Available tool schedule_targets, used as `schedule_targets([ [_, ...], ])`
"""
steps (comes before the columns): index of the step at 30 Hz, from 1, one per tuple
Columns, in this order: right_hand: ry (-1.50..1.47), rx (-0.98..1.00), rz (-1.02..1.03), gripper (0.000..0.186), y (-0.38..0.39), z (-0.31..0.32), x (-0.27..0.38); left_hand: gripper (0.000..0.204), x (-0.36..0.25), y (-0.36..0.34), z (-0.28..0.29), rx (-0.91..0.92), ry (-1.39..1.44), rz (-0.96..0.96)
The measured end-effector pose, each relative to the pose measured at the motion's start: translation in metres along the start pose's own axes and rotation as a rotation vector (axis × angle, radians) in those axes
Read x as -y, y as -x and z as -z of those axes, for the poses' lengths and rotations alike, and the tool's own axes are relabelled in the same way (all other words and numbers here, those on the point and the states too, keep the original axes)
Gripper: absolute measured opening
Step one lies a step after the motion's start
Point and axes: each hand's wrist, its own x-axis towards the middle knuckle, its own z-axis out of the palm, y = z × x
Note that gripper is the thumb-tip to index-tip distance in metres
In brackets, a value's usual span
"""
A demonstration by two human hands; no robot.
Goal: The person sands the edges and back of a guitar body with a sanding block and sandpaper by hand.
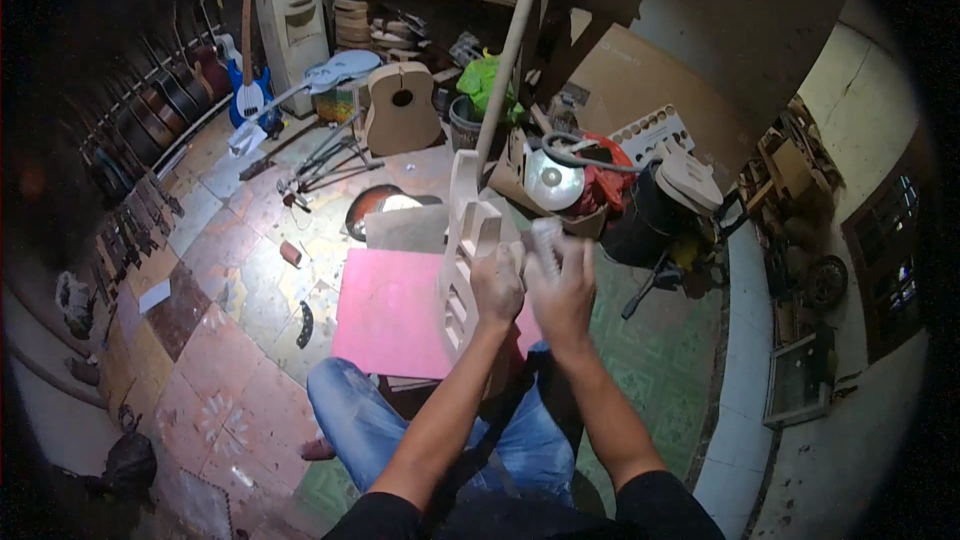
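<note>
An unpainted pale wood guitar body with cut-out cavities stands on edge in front of me, over a pink board. My left hand is closed on its right side, near the middle. Just right of it, my right hand is closed round a whitish, roll-like piece, smeared by motion, so its kind is unclear. The two hands are close together above my knees. My right hand and what it holds hide part of the board behind them.
A long wooden pole rises just beyond the guitar body. An acoustic guitar body, a blue bass guitar and a cardboard box stand farther back. At the right is a black bin with a guitar body on top.
</note>
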Motion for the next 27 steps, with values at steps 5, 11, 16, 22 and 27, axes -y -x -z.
schedule_targets([
  [5, 0.051, 0.147, -0.079, 0.037, -0.007, 0.02, 0.016, 0.045, -0.012, 0.004, -0.001, 0.006, -0.1, 0.079],
  [11, 0.193, 0.426, -0.081, 0.046, -0.054, 0.042, 0.009, 0.038, -0.012, 0.022, -0.002, 0.035, -0.073, 0.064],
  [16, 0.277, 0.555, -0.078, 0.043, -0.059, 0.059, 0.023, 0.035, -0.001, 0.036, -0.005, -0.036, -0.049, -0.044],
  [22, 0.376, 0.681, -0.02, 0.04, -0.069, 0.068, 0.032, 0.034, 0.0, 0.043, -0.005, 0.033, -0.11, -0.086],
  [27, 0.495, 0.833, -0.019, 0.035, -0.082, 0.075, 0.043, 0.034, 0.0, 0.052, -0.007, 0.021, -0.099, -0.087],
])
